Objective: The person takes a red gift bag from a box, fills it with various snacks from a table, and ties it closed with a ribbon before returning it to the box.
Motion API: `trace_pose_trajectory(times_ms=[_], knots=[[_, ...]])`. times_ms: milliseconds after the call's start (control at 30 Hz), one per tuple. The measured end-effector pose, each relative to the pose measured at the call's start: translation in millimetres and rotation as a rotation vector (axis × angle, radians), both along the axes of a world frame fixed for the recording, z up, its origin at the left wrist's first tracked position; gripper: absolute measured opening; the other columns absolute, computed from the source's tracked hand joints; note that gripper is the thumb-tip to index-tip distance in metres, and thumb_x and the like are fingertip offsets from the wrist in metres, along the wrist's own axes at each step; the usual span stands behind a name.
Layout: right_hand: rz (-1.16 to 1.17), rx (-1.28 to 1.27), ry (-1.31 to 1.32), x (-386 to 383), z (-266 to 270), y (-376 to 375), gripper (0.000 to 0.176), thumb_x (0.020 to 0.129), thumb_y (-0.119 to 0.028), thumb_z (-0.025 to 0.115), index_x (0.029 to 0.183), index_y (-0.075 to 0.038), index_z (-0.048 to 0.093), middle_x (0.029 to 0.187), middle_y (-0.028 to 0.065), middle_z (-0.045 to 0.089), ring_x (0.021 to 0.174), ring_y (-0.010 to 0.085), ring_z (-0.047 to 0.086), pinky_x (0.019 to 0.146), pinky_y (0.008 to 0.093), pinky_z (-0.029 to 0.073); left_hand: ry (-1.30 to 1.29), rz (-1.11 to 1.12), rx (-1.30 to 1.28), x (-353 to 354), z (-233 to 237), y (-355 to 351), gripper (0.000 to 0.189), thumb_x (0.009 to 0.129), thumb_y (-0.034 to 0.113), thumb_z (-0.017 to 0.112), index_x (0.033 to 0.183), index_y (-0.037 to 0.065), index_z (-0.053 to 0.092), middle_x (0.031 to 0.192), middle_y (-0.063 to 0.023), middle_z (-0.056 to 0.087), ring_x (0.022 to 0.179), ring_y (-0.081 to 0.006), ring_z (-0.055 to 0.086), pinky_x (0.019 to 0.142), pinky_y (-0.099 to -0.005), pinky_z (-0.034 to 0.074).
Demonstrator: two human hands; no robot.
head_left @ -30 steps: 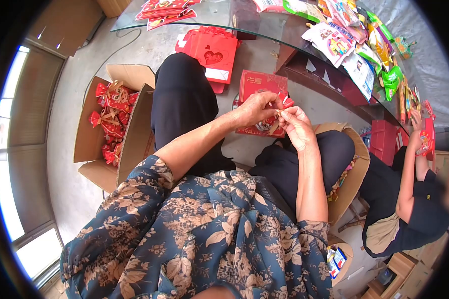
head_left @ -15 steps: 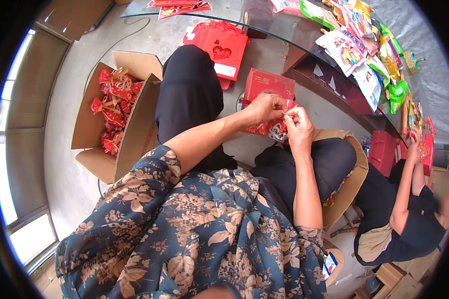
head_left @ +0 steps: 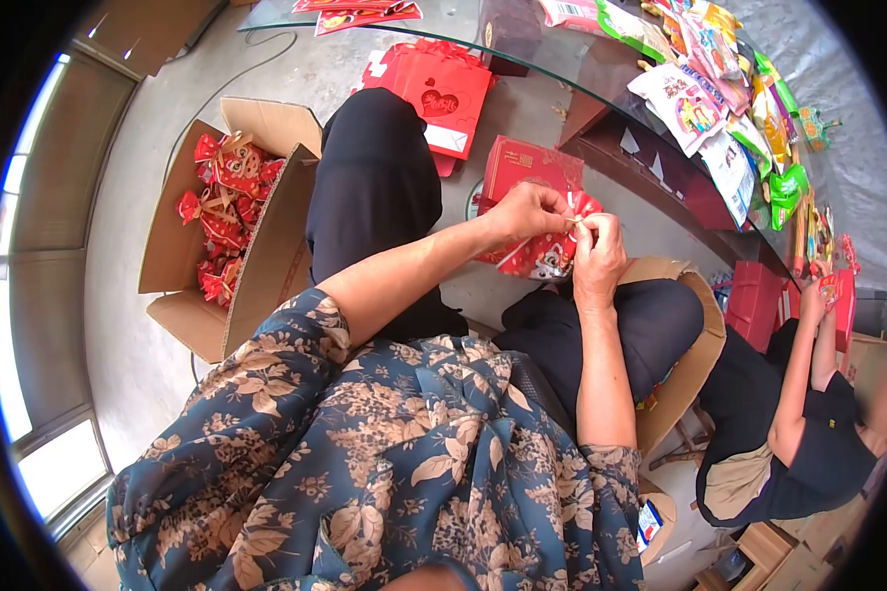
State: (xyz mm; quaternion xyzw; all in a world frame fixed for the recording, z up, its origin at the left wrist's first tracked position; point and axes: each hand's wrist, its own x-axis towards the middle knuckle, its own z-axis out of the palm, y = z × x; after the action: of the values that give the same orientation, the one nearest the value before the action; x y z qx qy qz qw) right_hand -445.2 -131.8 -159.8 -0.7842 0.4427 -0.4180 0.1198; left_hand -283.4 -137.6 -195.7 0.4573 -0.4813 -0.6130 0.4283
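Over my lap a small red patterned bag hangs below both hands, its gathered neck between them. My left hand comes from the left with thumb and fingers pinched on the thin tie at the bag's neck. Facing it, my right hand is closed on the same tie from the right. The fingertips nearly meet, and the exact shape of the tie is too small to tell. Just behind the bag lies a red box with gold print.
An open cardboard box of red bags stands left. Red gift bags are ahead. The glass table bears snack packets. Another cardboard box is beside my right knee; a co-worker sits farther right.
Both hands have shifted slightly to the right. The red bag has turned and shows more of its front. The co-worker's hands have moved a little and hold a small red item.
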Motion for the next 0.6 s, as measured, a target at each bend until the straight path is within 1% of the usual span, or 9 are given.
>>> trace_pose_trajectory(times_ms=[67, 167, 267, 367, 467, 600], knots=[[0.014, 0.000, -0.023, -0.6, 2.4, 1.2, 0.019, 0.079, 0.006, 0.065, 0.086, -0.004, 0.051, 0.083, 0.0117, 0.055, 0.076, 0.0314, 0.059, 0.068, 0.0409, 0.048, 0.188, 0.002, 0.199, 0.4, 8.9, 1.7, 0.013, 0.087, 0.016, 0.071, 0.093, 0.005, 0.068, 0.074, 0.0019, 0.063, 0.061, -0.0035, 0.052, 0.052, -0.0210, 0.040], [0.041, -0.013, -0.033, -1.6, 6.2, 1.0, 0.018, 0.079, 0.006, 0.065, 0.086, -0.004, 0.052, 0.083, 0.0117, 0.057, 0.076, 0.0306, 0.059, 0.068, 0.0402, 0.048, 0.450, -0.073, 0.332, 9.7, 18.6, 4.0, 0.013, 0.088, 0.019, 0.071, 0.093, 0.008, 0.067, 0.073, 0.0034, 0.061, 0.053, -0.0020, 0.042, 0.045, -0.0209, 0.028], [0.063, 0.017, -0.048, -1.1, 6.0, 4.0, 0.017, 0.079, 0.006, 0.065, 0.085, -0.003, 0.053, 0.083, 0.0117, 0.058, 0.076, 0.0299, 0.060, 0.068, 0.0396, 0.049, 0.420, -0.034, 0.329, 7.2, 12.3, 4.2, 0.012, 0.088, 0.020, 0.071, 0.091, 0.009, 0.065, 0.073, 0.0031, 0.060, 0.050, -0.0032, 0.037, 0.043, -0.0225, 0.022], [0.073, 0.036, -0.044, -0.9, 7.7, 4.8, 0.017, 0.079, 0.005, 0.066, 0.085, -0.003, 0.053, 0.083, 0.0116, 0.059, 0.075, 0.0297, 0.060, 0.068, 0.0392, 0.049, 0.350, -0.026, 0.371, 7.0, 10.0, 5.7, 0.013, 0.088, 0.019, 0.071, 0.090, 0.007, 0.064, 0.072, 0.0016, 0.060, 0.051, -0.0042, 0.041, 0.044, -0.0219, 0.026], [0.084, 0.037, -0.036, -0.9, 6.0, 4.7, 0.017, 0.079, 0.005, 0.067, 0.085, -0.003, 0.053, 0.082, 0.0115, 0.059, 0.075, 0.0300, 0.061, 0.067, 0.0390, 0.050, 0.387, 0.037, 0.296, 0.1, -5.2, 2.2, 0.014, 0.088, 0.017, 0.069, 0.089, 0.005, 0.062, 0.072, -0.0003, 0.060, 0.053, -0.0058, 0.044, 0.046, -0.0221, 0.031], [0.101, 0.039, -0.015, -2.0, 1.0, 4.1, 0.017, 0.079, 0.004, 0.067, 0.085, -0.003, 0.052, 0.082, 0.0116, 0.059, 0.075, 0.0302, 0.061, 0.067, 0.0397, 0.049, 0.260, 0.141, 0.271, 3.0, -2.6, 4.4, 0.011, 0.089, 0.013, 0.065, 0.090, 0.003, 0.061, 0.076, -0.0041, 0.062, 0.057, -0.0069, 0.049, 0.048, -0.0219, 0.036]])
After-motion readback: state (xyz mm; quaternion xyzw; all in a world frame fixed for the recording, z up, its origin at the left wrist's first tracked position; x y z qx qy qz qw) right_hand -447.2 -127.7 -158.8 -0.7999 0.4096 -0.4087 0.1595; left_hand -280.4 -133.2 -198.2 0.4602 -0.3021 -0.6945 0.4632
